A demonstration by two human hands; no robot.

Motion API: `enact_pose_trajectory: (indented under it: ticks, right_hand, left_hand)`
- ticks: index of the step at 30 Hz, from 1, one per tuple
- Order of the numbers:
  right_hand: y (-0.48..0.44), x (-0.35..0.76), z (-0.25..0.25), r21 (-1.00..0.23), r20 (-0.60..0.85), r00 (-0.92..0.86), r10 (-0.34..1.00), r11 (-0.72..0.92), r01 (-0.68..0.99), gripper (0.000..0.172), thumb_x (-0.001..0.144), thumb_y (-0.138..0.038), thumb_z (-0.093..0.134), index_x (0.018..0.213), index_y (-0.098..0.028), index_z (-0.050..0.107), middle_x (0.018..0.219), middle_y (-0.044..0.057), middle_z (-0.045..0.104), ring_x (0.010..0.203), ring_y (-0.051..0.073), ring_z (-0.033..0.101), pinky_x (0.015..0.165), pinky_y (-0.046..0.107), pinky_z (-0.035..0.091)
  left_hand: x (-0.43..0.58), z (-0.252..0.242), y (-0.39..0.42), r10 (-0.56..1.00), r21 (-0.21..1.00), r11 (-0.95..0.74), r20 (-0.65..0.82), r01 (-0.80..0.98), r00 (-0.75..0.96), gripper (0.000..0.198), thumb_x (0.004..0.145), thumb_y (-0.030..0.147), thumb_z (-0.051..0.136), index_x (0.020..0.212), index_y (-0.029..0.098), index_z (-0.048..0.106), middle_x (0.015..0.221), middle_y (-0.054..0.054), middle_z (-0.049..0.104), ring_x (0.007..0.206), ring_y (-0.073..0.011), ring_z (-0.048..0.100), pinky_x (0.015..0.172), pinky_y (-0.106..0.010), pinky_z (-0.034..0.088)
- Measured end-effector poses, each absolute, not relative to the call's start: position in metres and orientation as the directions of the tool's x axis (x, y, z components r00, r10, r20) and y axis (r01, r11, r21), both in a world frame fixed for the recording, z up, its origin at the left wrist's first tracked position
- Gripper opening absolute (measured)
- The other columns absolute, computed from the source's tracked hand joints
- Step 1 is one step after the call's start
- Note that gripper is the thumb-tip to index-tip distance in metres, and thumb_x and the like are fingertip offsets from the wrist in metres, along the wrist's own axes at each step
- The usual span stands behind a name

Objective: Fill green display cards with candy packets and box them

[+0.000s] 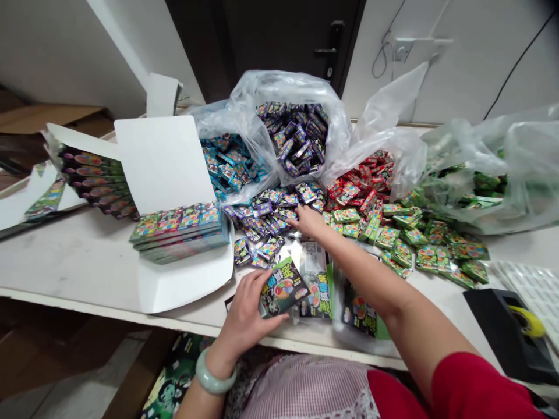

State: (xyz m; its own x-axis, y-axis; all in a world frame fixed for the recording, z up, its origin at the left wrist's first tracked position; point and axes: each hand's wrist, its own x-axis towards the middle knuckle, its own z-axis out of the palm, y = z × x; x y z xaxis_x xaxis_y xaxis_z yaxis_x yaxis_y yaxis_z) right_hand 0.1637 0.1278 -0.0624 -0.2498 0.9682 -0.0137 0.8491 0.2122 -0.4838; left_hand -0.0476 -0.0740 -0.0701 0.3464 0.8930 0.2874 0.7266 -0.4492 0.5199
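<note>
The left hand (247, 314) has its fingers closed on the edge of a green packet (283, 286), just above the front edge of the counter (65, 256). The right hand (305, 222) reaches ahead, its fingers spread on a heap of dark packets (266, 218); whether they grip one, I cannot tell.

The pinch looks thin, so the green packet could slip and drop over the edge just below the fingers. The heap is loose: a careless sweep of the right forearm (362, 273) could push dark packets into the red packets (349, 192) and green ones (432, 250) just right of the fingers, mixing them. Ahead of the fingers, sagging plastic bags (297, 87) could shed more. Left of the fingers, stacked boxes (179, 231) stand on a carton flap (187, 285), and a knock could topple them.
</note>
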Motion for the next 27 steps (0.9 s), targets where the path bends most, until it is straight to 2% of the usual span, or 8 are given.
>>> enact_pose_trajectory:
  ticks: [6, 11, 14, 16, 18, 21, 23, 27]
  right_hand:
    - [0.116, 0.183, -0.07, -0.52, -0.006, -0.282, 0.959, 0.238, 0.821, 0.049, 0.082, -0.034, 0.069, 0.124, -0.012, 0.056, 0.118, 0.016, 0.059, 0.1, 0.023, 0.062, 0.09, 0.038, 0.049]
    - [0.087, 0.242, -0.058, -0.57, 0.028, -0.674, 0.738, 0.566, 0.596, 0.053, 0.076, -0.008, 0.068, 0.127, -0.021, 0.056, 0.131, 0.01, 0.054, 0.121, 0.021, 0.052, 0.104, 0.039, 0.041]
    - [0.073, 0.258, -0.06, -0.525, -0.04, -0.713, 0.7, 0.593, 0.611, 0.061, 0.076, 0.006, 0.051, 0.131, -0.02, 0.051, 0.145, 0.012, 0.043, 0.132, 0.021, 0.043, 0.108, 0.04, 0.037]
    - [0.063, 0.259, -0.064, -0.509, -0.024, -0.638, 0.77, 0.54, 0.671, 0.059, 0.08, 0.003, 0.047, 0.136, -0.018, 0.046, 0.148, 0.014, 0.038, 0.135, 0.021, 0.04, 0.11, 0.04, 0.036]
    - [0.052, 0.254, -0.069, -0.491, 0.017, -0.531, 0.847, 0.47, 0.733, 0.053, 0.087, -0.015, 0.054, 0.139, -0.016, 0.041, 0.145, 0.017, 0.042, 0.134, 0.025, 0.041, 0.11, 0.044, 0.034]
    - [0.036, 0.244, -0.074, -0.422, 0.031, -0.464, 0.885, 0.433, 0.797, 0.082, 0.075, -0.047, 0.072, 0.141, -0.014, 0.038, 0.142, 0.02, 0.043, 0.132, 0.035, 0.038, 0.108, 0.053, 0.031]
    - [0.028, 0.237, -0.076, -0.392, 0.01, -0.469, 0.883, 0.435, 0.81, 0.087, 0.067, -0.048, 0.076, 0.139, -0.013, 0.04, 0.137, 0.02, 0.046, 0.127, 0.037, 0.041, 0.105, 0.053, 0.033]
    - [0.019, 0.235, -0.068, -0.451, 0.077, -0.465, 0.882, 0.447, 0.773, 0.068, 0.067, -0.034, 0.073, 0.128, -0.014, 0.05, 0.126, 0.016, 0.054, 0.117, 0.032, 0.048, 0.1, 0.047, 0.039]
  left_hand:
    - [-0.061, -0.072, -0.077, 0.901, 0.522, -0.427, 0.318, 0.739, 0.296, 0.08, 0.072, 0.039, 0.074, 0.14, 0.024, 0.033, 0.128, -0.013, 0.049, 0.119, -0.0319, 0.049, 0.099, -0.054, 0.045]
    - [-0.07, -0.074, -0.071, 0.897, 0.513, -0.423, 0.352, 0.747, 0.266, 0.079, 0.072, 0.042, 0.074, 0.139, 0.023, 0.036, 0.126, -0.014, 0.05, 0.117, -0.0325, 0.051, 0.098, -0.057, 0.046]
    - [-0.067, -0.076, -0.07, 0.894, 0.504, -0.435, 0.345, 0.746, 0.287, 0.079, 0.073, 0.045, 0.074, 0.139, 0.023, 0.036, 0.126, -0.014, 0.051, 0.117, -0.0328, 0.05, 0.099, -0.056, 0.045]
    - [-0.065, -0.076, -0.071, 0.898, 0.502, -0.428, 0.326, 0.752, 0.294, 0.08, 0.073, 0.046, 0.073, 0.139, 0.023, 0.035, 0.126, -0.014, 0.051, 0.118, -0.0328, 0.05, 0.099, -0.056, 0.044]
    - [-0.063, -0.074, -0.073, 0.903, 0.492, -0.417, 0.32, 0.764, 0.287, 0.08, 0.073, 0.047, 0.073, 0.139, 0.023, 0.035, 0.125, -0.014, 0.051, 0.117, -0.0328, 0.051, 0.099, -0.055, 0.045]
    - [-0.059, -0.071, -0.074, 0.899, 0.477, -0.423, 0.327, 0.77, 0.292, 0.08, 0.073, 0.049, 0.072, 0.14, 0.025, 0.035, 0.124, -0.013, 0.051, 0.114, -0.0326, 0.052, 0.097, -0.054, 0.046]
    - [-0.056, -0.069, -0.072, 0.891, 0.473, -0.444, 0.325, 0.761, 0.318, 0.081, 0.073, 0.049, 0.073, 0.14, 0.026, 0.034, 0.124, -0.012, 0.051, 0.115, -0.032, 0.051, 0.098, -0.053, 0.046]
    - [-0.052, -0.069, -0.068, 0.881, 0.472, -0.468, 0.316, 0.747, 0.353, 0.082, 0.073, 0.047, 0.074, 0.141, 0.026, 0.033, 0.124, -0.011, 0.05, 0.115, -0.0308, 0.051, 0.099, -0.051, 0.045]
